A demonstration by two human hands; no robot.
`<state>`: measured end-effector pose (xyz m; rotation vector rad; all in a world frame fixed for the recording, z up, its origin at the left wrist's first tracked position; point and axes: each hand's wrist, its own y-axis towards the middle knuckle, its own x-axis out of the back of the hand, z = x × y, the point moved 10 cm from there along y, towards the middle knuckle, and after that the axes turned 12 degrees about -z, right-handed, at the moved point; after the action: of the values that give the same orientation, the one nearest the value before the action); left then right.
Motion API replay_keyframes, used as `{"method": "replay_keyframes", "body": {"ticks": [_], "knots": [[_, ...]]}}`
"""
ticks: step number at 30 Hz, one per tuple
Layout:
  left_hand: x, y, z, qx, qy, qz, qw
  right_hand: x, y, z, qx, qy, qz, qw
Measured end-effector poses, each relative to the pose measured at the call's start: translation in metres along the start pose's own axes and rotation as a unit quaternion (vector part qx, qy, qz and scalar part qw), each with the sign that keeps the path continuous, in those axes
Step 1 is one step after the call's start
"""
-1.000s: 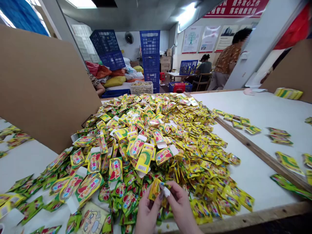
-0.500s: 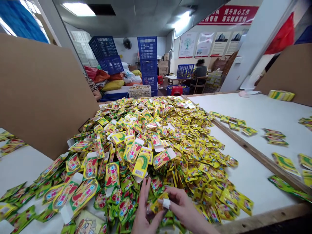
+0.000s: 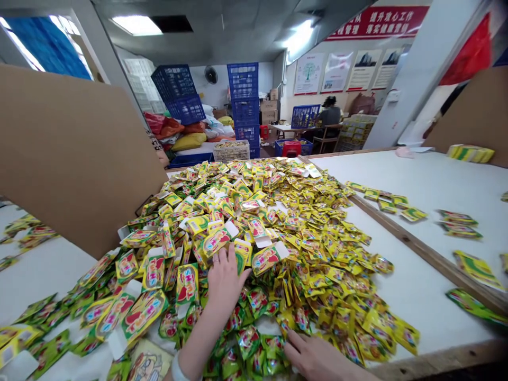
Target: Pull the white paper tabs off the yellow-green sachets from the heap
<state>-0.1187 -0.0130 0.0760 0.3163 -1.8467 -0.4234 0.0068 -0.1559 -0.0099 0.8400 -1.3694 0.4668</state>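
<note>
My left grip (image 3: 225,280) lies open on the yellow sachets (image 3: 254,233), and my right grip (image 3: 313,357) is also open, near the front edge of the worktop (image 3: 436,317). They hold nothing.

The picture's bottom edge cuts off the right hand (image 3: 315,357).

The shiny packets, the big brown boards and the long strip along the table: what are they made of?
The packets look like thin plastic film, perhaps foil-lined: glossy, with bright glare and crinkles. The brown boards look like cardboard: flat, matte and plain. The strip looks like bare wood: dull brown and unpainted.
</note>
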Motion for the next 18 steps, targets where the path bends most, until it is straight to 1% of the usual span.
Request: {"method": "replay_keyframes", "body": {"ticks": [2, 3, 4, 5, 6, 7, 8, 9, 10, 11, 12, 13, 14, 15, 17, 18], "knots": [[-0.005, 0.005, -0.001, 0.006, -0.027, 0.018, 0.999, 0.007, -0.002, -0.014, -0.052, 0.060, 0.019, 0.997], [-0.003, 0.005, 0.001, 0.005, -0.045, 0.025, 0.999, 0.014, -0.003, -0.025, -0.096, 0.112, 0.015, 0.989], [0.001, 0.003, 0.003, -0.001, -0.057, 0.030, 0.998, 0.023, -0.004, -0.038, -0.151, 0.174, -0.001, 0.973], [0.006, -0.001, 0.006, -0.003, -0.082, 0.037, 0.996, 0.033, -0.004, -0.053, -0.214, 0.242, -0.033, 0.946], [0.011, -0.008, 0.008, 0.004, -0.129, 0.048, 0.990, 0.044, -0.004, -0.067, -0.274, 0.312, -0.074, 0.907], [0.013, -0.018, 0.010, 0.023, -0.199, 0.070, 0.977, 0.055, -0.002, -0.078, -0.327, 0.379, -0.120, 0.858], [0.011, -0.031, 0.011, 0.060, -0.286, 0.104, 0.951, 0.065, 0.001, -0.086, -0.362, 0.439, -0.166, 0.805], [0.007, -0.047, 0.010, 0.114, -0.383, 0.143, 0.905, 0.074, 0.007, -0.091, -0.382, 0.487, -0.212, 0.756], [-0.001, -0.065, 0.005, 0.174, -0.474, 0.184, 0.844, 0.084, 0.015, -0.092, -0.387, 0.521, -0.255, 0.716], [-0.008, -0.083, -0.001, 0.229, -0.537, 0.214, 0.783, 0.093, 0.024, -0.089, -0.378, 0.543, -0.293, 0.690], [-0.015, -0.100, -0.008, 0.270, -0.577, 0.232, 0.735, 0.101, 0.034, -0.085, -0.359, 0.554, -0.324, 0.677], [-0.021, -0.113, -0.014, 0.300, -0.604, 0.239, 0.699, 0.108, 0.043, -0.078, -0.330, 0.557, -0.347, 0.678], [-0.026, -0.124, -0.020, 0.323, -0.626, 0.242, 0.667, 0.113, 0.053, -0.069, -0.299, 0.555, -0.357, 0.689], [-0.030, -0.132, -0.025, 0.339, -0.644, 0.245, 0.641, 0.115, 0.061, -0.060, -0.271, 0.548, -0.355, 0.707], [-0.034, -0.142, -0.031, 0.358, -0.671, 0.250, 0.599, 0.113, 0.073, -0.045, -0.229, 0.526, -0.329, 0.750], [-0.033, -0.144, -0.032, 0.352, -0.675, 0.253, 0.597, 0.110, 0.076, -0.039, -0.215, 0.511, -0.308, 0.773]]}}
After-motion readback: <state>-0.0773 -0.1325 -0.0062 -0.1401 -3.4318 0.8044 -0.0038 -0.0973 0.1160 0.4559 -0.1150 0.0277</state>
